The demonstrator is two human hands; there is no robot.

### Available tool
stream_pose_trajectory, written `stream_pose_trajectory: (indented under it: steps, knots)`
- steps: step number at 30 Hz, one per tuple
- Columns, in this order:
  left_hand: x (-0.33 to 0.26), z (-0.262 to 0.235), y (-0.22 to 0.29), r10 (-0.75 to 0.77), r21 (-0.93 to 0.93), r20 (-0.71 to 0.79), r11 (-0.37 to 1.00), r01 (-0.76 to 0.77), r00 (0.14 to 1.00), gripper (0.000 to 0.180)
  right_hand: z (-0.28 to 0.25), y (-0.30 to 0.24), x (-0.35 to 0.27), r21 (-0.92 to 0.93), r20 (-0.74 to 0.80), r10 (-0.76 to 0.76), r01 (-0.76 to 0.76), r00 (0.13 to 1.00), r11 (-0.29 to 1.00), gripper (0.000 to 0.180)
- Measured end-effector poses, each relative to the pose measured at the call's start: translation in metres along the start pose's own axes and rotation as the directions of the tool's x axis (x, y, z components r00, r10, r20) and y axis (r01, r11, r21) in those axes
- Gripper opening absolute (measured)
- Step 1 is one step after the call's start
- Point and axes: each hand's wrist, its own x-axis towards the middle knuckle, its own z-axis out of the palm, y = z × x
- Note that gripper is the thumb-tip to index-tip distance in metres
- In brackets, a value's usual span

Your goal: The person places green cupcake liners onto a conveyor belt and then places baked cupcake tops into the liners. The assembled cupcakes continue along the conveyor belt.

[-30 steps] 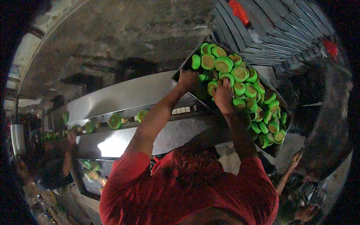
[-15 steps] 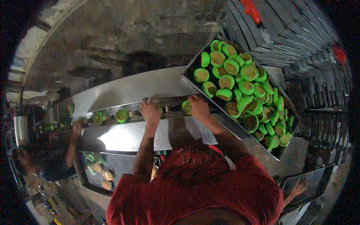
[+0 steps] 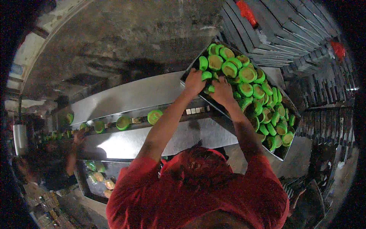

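Both hands reach into a metal tray [image 3: 286, 154] of green cups [image 3: 248, 74] in the upper right of the frame. The left hand [image 3: 194, 82] curls its fingers over a green cup at the tray's upper left corner; the right hand [image 3: 222, 91], just beside it, is cupped over others. Left of centre, 2 green cups [image 3: 154, 116] sit on a steel conveyor [image 3: 129, 97].
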Motion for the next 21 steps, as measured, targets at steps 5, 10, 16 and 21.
stream_pose_trajectory:
  steps: [5,10,16,21]
  knots:
    - [-0.169,-0.037,-0.016,-0.261,-0.321,-0.249,0.931,0.175,0.933,0.063,-0.018,-0.029,-0.048,0.829,0.468,0.056,-0.460,0.882,0.318,0.052]
    - [-0.231,-0.002,-0.030,-0.171,0.114,-0.197,0.974,0.196,0.965,0.046,0.067,-0.064,-0.089,0.495,-0.087,-0.064,0.098,0.994,0.864,0.048]
    - [-0.094,-0.008,0.031,0.149,-0.220,-0.224,0.955,-0.198,0.963,0.043,-0.018,-0.012,-0.055,0.333,-0.117,0.096,-0.052,0.988,0.942,0.024]
    - [-0.040,0.059,0.087,0.525,0.506,-0.044,0.746,-0.434,0.850,0.056,-0.041,0.112,0.008,-0.265,-0.212,0.291,-0.341,0.933,0.902,0.069]
